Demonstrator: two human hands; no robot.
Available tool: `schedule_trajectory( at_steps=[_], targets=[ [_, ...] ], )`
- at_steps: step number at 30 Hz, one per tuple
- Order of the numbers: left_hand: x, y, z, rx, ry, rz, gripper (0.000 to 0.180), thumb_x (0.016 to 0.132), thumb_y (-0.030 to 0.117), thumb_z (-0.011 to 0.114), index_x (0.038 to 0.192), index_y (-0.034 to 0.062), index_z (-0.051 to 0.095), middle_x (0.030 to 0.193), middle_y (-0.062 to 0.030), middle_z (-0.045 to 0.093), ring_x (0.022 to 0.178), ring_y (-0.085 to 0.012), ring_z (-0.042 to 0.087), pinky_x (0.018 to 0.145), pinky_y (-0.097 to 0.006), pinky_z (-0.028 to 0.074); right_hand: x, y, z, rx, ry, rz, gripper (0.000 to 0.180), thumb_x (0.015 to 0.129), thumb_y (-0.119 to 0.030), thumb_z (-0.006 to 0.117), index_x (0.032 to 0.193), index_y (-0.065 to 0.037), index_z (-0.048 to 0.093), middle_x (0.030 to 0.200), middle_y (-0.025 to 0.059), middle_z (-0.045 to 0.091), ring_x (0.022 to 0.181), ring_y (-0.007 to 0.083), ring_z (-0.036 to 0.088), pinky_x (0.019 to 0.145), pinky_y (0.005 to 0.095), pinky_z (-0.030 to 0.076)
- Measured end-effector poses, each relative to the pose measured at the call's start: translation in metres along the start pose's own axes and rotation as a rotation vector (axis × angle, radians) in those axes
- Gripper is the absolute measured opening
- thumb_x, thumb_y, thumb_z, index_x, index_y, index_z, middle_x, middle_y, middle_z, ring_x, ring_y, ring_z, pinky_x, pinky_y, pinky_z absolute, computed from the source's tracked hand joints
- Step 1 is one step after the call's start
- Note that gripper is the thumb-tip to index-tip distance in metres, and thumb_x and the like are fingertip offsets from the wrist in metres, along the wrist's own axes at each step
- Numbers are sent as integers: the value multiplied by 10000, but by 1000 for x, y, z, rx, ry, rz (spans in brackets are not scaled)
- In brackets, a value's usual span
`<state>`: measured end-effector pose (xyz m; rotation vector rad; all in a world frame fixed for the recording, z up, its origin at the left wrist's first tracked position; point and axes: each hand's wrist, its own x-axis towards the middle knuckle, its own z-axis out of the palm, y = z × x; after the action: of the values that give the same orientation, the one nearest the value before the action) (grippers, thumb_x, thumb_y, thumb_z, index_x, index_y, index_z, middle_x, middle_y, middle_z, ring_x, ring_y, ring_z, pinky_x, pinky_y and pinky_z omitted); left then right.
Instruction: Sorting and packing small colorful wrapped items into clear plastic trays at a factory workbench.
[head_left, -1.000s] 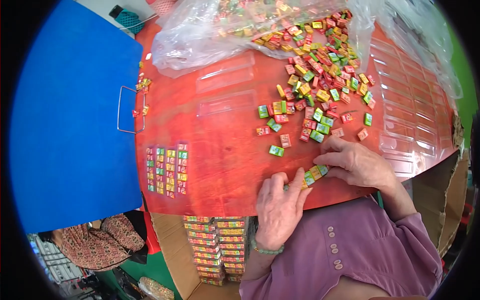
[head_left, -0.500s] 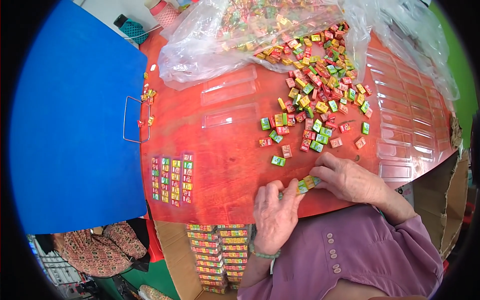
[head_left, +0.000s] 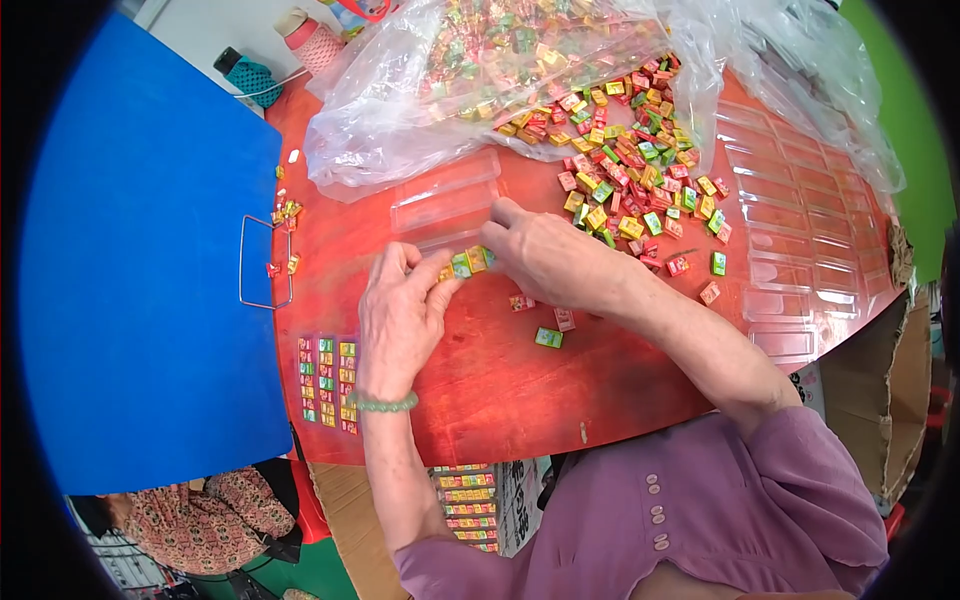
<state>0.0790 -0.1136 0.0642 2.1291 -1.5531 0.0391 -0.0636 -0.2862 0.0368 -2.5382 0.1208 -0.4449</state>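
A short row of small yellow and green candy-like boxes (head_left: 468, 263) is pinched end to end between my two hands. My left hand (head_left: 400, 310), with a green bead bracelet on its wrist, closes on the row's left end. Fingers of my right hand (head_left: 555, 250) close on the other end. The row is over the near edge of a clear plastic tray, partly hidden by the hands; another clear tray (head_left: 445, 195) lies just beyond. Several upright columns of the same boxes (head_left: 325, 385) stand at the left, partly covered by my left hand and wrist.
A loose pile of boxes (head_left: 640, 205) spills from a large clear bag (head_left: 370, 130) at the back. Clear compartment trays (head_left: 790, 215) lie on the right. A blue board (head_left: 160, 260) with a wire loop (head_left: 242, 262) borders the red table (head_left: 480, 400). Below sits a cardboard box (head_left: 350, 520) holding packed boxes.
Both hands have moved away from the table's near edge, to the left and farther in, carrying the row of boxes to the clear trays. The view has shifted slightly.
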Motion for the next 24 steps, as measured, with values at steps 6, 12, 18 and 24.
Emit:
schedule_trajectory(
  at_steps=[6, 12, 18, 24],
  targets=[
    [15, -32, 11, -72, -51, -29, 324, 833, 109, 801, 1149, 55, 753, 922, -104, 560, 909, -288, 599, 782, -422, 518, 20, 9, 15, -11, -12, 64, 168, 903, -59, 667, 992, 31, 557, 1064, 249, 561, 944, 469, 647, 802, 530, 548],
    [18, -48, 27, -111, -42, 36, 341, 830, 45, 795, 1168, 37, 748, 912, -89, 554, 874, -242, 584, 768, -376, 497, 22, 16, 29, -8, -27, 147, 219, 902, -103, 708, 1010, 24, 565, 1073, 236, 571, 958, 464, 649, 819, 527, 548],
    [19, -50, 27, -71, -36, 49, 355, 812, 49, 814, 1161, 40, 753, 918, -86, 576, 877, -242, 594, 777, -376, 505, 21, 20, 30, 34, 9, 133, 242, 884, -122, 737, 1022, 6, 584, 1069, 207, 583, 961, 445, 651, 813, 520, 548],
    [12, -50, 30, -132, 19, -32, 352, 776, 39, 841, 1114, 4, 746, 960, -93, 610, 909, -251, 631, 791, -370, 522, 18, 19, 31, 66, 52, 129, 267, 869, -124, 753, 1055, -3, 605, 1060, 185, 583, 966, 428, 654, 822, 506, 550]
  ],
)
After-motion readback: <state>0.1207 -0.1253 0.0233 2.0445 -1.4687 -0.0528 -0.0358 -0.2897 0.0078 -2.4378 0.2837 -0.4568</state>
